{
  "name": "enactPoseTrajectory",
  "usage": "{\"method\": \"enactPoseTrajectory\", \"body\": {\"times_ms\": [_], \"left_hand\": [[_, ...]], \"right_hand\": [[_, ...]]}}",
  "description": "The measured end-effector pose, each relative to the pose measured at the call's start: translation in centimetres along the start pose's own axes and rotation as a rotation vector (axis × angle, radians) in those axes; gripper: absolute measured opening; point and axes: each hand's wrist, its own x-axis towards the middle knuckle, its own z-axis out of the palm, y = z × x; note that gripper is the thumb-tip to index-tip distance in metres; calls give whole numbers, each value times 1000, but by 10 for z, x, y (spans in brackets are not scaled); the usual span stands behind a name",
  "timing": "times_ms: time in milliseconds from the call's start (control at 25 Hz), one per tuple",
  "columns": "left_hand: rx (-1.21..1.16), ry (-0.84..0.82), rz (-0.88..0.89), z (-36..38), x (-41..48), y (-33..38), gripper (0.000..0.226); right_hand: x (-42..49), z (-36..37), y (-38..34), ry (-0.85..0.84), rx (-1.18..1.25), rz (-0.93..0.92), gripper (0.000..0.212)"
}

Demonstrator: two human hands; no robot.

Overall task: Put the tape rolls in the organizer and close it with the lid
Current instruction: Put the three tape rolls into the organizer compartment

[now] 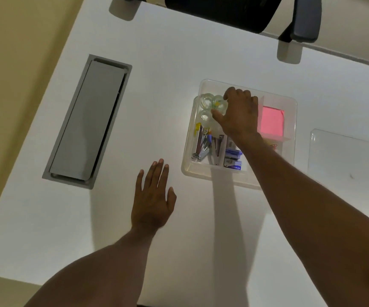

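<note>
A clear plastic organizer [214, 172] stands on the white desk, right of centre. Its far left compartment holds clear tape rolls: one [206, 101] at the back, one [205, 116] nearer me. My right hand [238, 114] reaches into that compartment, thumb and fingers pinched around a third clear tape roll [219, 104]. My left hand [152, 197] lies flat on the desk left of the organizer, fingers spread, holding nothing. The clear lid [349, 158] lies flat on the desk to the right of the organizer.
Other compartments hold nail clippers [201, 145], staplers, blue staple boxes [233, 158] and pink sticky notes [271, 122]. A grey cable hatch [88, 120] is set into the desk at left. A black chair [234, 9] stands at the far edge.
</note>
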Motion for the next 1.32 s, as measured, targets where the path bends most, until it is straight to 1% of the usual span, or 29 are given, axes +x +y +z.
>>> {"method": "enactPoseTrajectory", "body": {"times_ms": [160,280,360,480,520,640,720,800,880,1080,1240,1320], "left_hand": [[4,-15,-10,1,0,0,68],[-16,-18,-12,0,0,0,67],[-19,-14,-13,0,0,1,67],[-17,-23,-17,-1,0,1,67],[-13,-28,-20,-1,0,1,67],[-16,-37,-26,-2,1,2,67],[-19,-40,-23,-2,1,2,68],[-21,-43,-25,-2,1,2,68],[-23,-46,-28,-3,1,2,67],[-35,-47,-28,-3,1,2,68],[-39,-44,-25,-1,0,1,67],[-37,-45,-26,0,1,1,68]], "right_hand": [[13,7,-6,-87,-213,-34,53],[15,7,-8,-114,-269,-44,54],[16,5,-6,-88,-271,-83,49],[23,-1,0,-65,-262,-249,34],[27,-4,2,-79,-268,-329,36],[40,-9,5,-133,-324,-536,54],[48,-10,5,-177,-391,-639,54],[55,-10,5,-225,-438,-702,53],[59,-11,7,-248,-459,-730,53],[64,-8,10,-233,-486,-744,47],[67,-9,9,-244,-514,-776,54],[67,-10,6,-235,-510,-770,48]]}}
